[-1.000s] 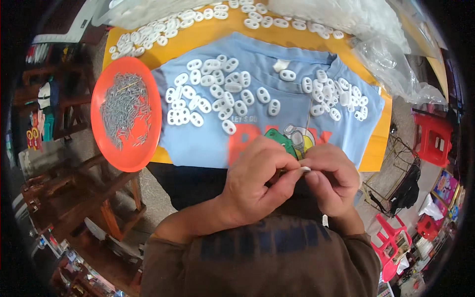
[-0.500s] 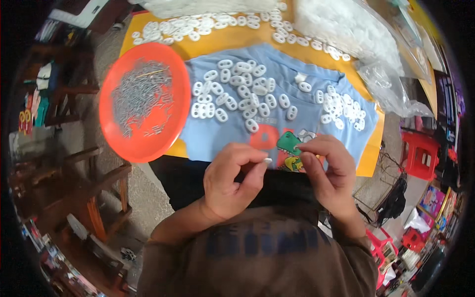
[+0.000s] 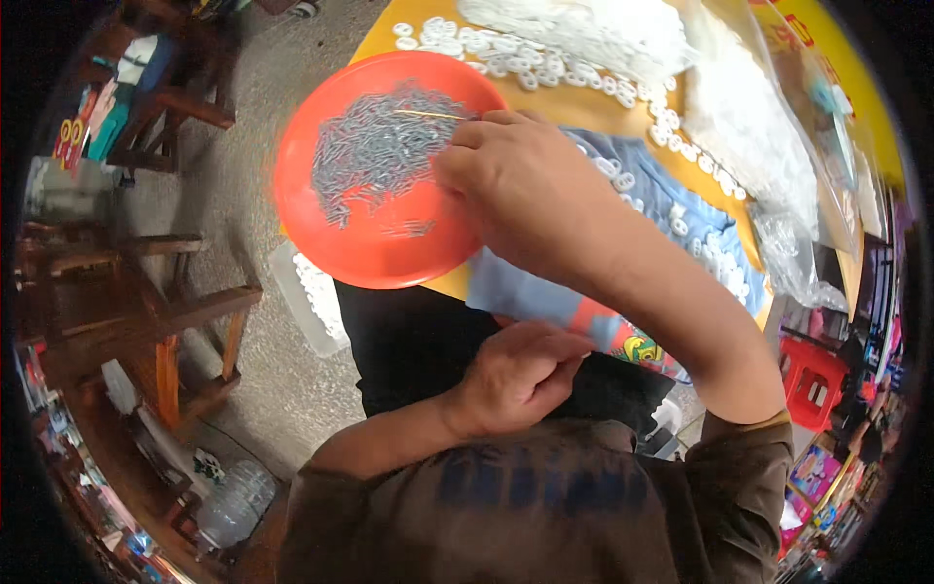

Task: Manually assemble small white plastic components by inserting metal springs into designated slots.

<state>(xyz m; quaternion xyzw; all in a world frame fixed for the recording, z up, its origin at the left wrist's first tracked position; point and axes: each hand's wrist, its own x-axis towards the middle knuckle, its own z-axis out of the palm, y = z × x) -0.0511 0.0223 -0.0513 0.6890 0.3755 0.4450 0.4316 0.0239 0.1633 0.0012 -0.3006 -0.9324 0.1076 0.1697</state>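
The right hand (image 3: 511, 180) is held over the right rim of the red plate (image 3: 428, 265), with its back turned up and its fingers bent down toward the plate. The fingertips are hidden, so whether anything is grasped by them cannot be told. The left hand (image 3: 525, 375) is placed below and to the right of the plate, well apart from it. Its fingers are curled in, with the thumb drawn close to the forefinger; whether a small piece is pinched there cannot be made out.

Many short grey metal pins (image 3: 375, 146) are heaped in the plate, with a few scattered near its lower rim. A thin yellowish stick (image 3: 428, 114) is laid across the heap.

To the right of the plate, a light blue T-shirt (image 3: 516, 287) is spread on the yellow worktop (image 3: 603, 115), partly covered by the right forearm. White two-holed pieces (image 3: 720, 263) are strewn over the shirt; more white pieces (image 3: 525, 60) are scattered above and to the right of the plate. Farther right, a clear plastic bag (image 3: 754, 146) is filled with white contents.
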